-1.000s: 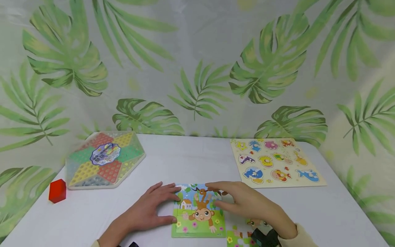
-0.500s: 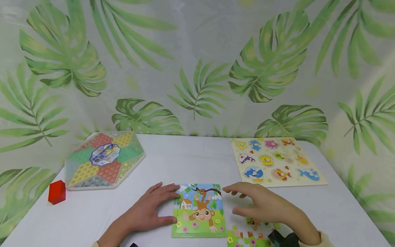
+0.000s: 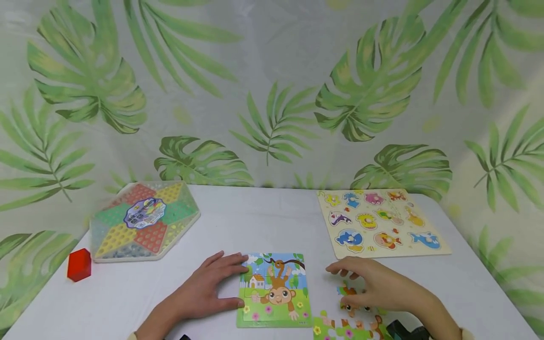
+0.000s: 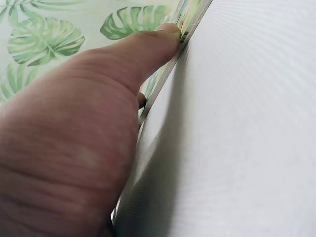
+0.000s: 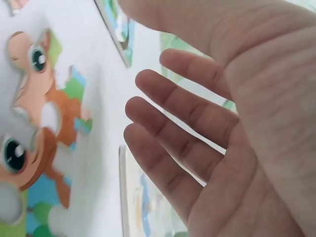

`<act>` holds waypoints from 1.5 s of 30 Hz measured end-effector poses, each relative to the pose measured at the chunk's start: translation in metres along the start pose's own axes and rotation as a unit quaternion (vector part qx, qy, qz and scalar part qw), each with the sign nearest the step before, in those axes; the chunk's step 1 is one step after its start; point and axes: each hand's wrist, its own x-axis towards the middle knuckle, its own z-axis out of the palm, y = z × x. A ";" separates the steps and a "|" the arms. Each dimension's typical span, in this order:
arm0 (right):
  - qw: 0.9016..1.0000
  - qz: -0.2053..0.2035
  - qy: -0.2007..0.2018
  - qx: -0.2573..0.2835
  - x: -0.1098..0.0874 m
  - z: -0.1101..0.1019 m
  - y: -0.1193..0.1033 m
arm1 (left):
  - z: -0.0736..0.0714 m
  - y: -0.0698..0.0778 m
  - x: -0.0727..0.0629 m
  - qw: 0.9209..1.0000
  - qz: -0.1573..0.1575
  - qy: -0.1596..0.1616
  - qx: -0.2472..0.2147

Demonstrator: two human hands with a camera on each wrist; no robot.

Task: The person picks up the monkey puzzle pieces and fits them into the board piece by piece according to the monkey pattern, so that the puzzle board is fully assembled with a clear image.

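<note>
A square picture puzzle (image 3: 278, 295) of a brown upside-down monkey on blue sky and green grass lies flat on a white-covered table (image 3: 255, 222). On the puzzle's left side, the person's left hand (image 3: 205, 289) rests with fingers and thumb spread, their tips touching that edge; the left wrist view shows the thumb against its rim.

To the right of the puzzle and apart from it, the right hand (image 3: 376, 287) hangs with loosely bent, slightly separated fingers, holding nothing. Beneath and near it, just right of the puzzle's lower corner, lie loose jigsaw pieces (image 3: 348, 333) printed with orange-brown monkey parts, green grass and pink flowers, partly hidden by the hand.

Beyond the puzzle to the left sits a hexagonal game board (image 3: 153, 234) in red, yellow and green, with a small red faceted block (image 3: 79, 265) beside it. Beyond the puzzle to the right lies a cream board (image 3: 366, 221) with colourful sea-animal shapes.
</note>
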 end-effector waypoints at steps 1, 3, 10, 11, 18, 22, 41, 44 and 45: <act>1.000 0.000 0.000 -0.004 -0.001 0.001 0.002 | 0.000 0.000 0.000 1.000 -0.001 0.000 0.000; 1.000 0.000 -0.001 -0.011 -0.003 0.001 0.005 | 0.000 -0.001 0.000 1.000 -0.002 0.000 -0.001; 0.999 0.030 -0.018 -0.029 -0.006 0.002 0.012 | 0.002 -0.001 -0.001 1.000 0.003 0.003 0.005; 0.999 0.035 -0.021 -0.034 -0.006 0.002 0.013 | 0.002 -0.001 -0.001 1.000 0.002 0.003 0.006; 0.997 0.043 -0.028 -0.054 -0.006 0.002 0.020 | 0.000 0.000 0.000 1.000 -0.002 0.000 0.006; 0.998 0.049 -0.031 -0.036 -0.005 0.002 0.021 | -0.001 0.000 0.001 1.000 -0.007 -0.001 0.004; 0.997 0.019 -0.005 -0.080 -0.004 0.006 0.020 | 0.001 0.000 -0.001 1.000 0.000 0.004 -0.002; 0.996 0.012 0.005 -0.083 -0.004 0.007 0.020 | 0.001 0.000 0.000 1.000 0.005 0.005 0.004; 0.996 0.009 0.010 -0.086 -0.005 0.007 0.020 | 0.001 0.000 0.000 1.000 0.007 0.006 0.005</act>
